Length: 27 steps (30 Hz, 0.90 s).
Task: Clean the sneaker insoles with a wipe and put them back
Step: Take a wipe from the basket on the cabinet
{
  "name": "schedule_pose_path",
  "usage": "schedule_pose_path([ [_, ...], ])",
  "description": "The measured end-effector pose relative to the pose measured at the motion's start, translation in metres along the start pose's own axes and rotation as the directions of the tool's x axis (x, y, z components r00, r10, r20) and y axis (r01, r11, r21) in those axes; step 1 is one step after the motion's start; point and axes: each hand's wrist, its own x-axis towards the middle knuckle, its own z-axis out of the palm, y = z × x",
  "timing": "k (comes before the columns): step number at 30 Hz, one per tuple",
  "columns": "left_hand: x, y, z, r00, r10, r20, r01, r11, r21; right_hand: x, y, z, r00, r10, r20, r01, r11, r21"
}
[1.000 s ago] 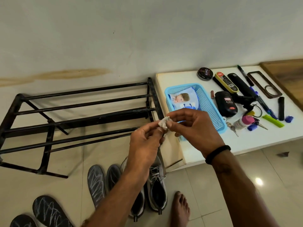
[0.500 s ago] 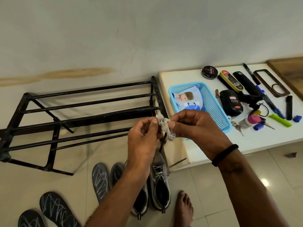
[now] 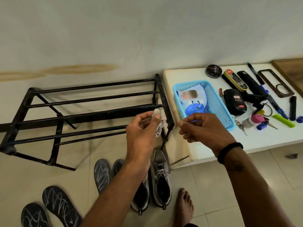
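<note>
Four dark insoles (image 3: 102,175) lie on the floor tiles left of the grey sneakers (image 3: 159,181), which stand in front of the black shoe rack (image 3: 91,112). Left hand (image 3: 141,130) has its grip closed on a crumpled white wipe (image 3: 158,124). Right hand (image 3: 203,128), apart from the wipe, pinches thumb to forefinger above the blue basket (image 3: 214,102) on the white counter (image 3: 262,136); whether anything is between them I cannot tell.
</note>
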Motion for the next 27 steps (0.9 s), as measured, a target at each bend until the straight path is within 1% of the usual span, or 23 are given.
schedule_pose_path([
  [3, 0.002, 0.003, -0.002, 0.999, -0.045, -0.017, 0.043, 0.997, -0.071, 0.003, 0.002, 0.002, 0.997, -0.012, -0.081, 0.009, 0.999, -0.042],
  [6, 0.002, 0.003, -0.002, 0.998, -0.057, -0.006, 0.056, 0.995, -0.083, 0.009, -0.003, 0.008, 0.989, -0.040, -0.144, 0.027, 0.995, -0.095],
  [9, 0.003, 0.004, -0.007, 0.998, -0.057, 0.015, 0.058, 0.996, -0.061, 0.024, -0.002, 0.012, 0.959, -0.007, -0.282, -0.035, 0.989, -0.142],
  [10, 0.003, 0.004, -0.009, 0.998, -0.054, 0.025, 0.055, 0.997, -0.053, 0.030, 0.001, 0.013, 0.941, -0.015, -0.338, -0.053, 0.980, -0.192],
  [12, 0.005, 0.006, -0.014, 0.998, -0.051, 0.037, 0.052, 0.998, -0.042, 0.036, 0.004, 0.015, 0.908, -0.070, -0.414, -0.095, 0.926, -0.365],
  [14, 0.007, 0.007, -0.017, 0.998, -0.055, 0.025, 0.056, 0.998, -0.042, 0.033, 0.003, 0.018, 0.896, -0.097, -0.434, -0.153, 0.849, -0.506],
  [16, 0.008, 0.008, -0.018, 0.998, -0.065, 0.005, 0.065, 0.996, -0.054, 0.030, 0.001, 0.019, 0.895, -0.102, -0.434, -0.188, 0.796, -0.575],
  [19, 0.008, 0.008, -0.016, 0.996, -0.084, 0.000, 0.084, 0.994, -0.067, 0.030, -0.001, 0.023, 0.886, -0.129, -0.446, -0.200, 0.761, -0.617],
  [22, 0.006, 0.008, -0.015, 0.994, -0.104, 0.016, 0.105, 0.993, -0.057, 0.032, -0.003, 0.029, 0.873, -0.193, -0.447, -0.179, 0.726, -0.664],
  [27, 0.004, 0.008, -0.017, 0.993, -0.113, 0.034, 0.115, 0.993, -0.040, 0.040, -0.004, 0.030, 0.853, -0.281, -0.440, -0.125, 0.708, -0.695],
])
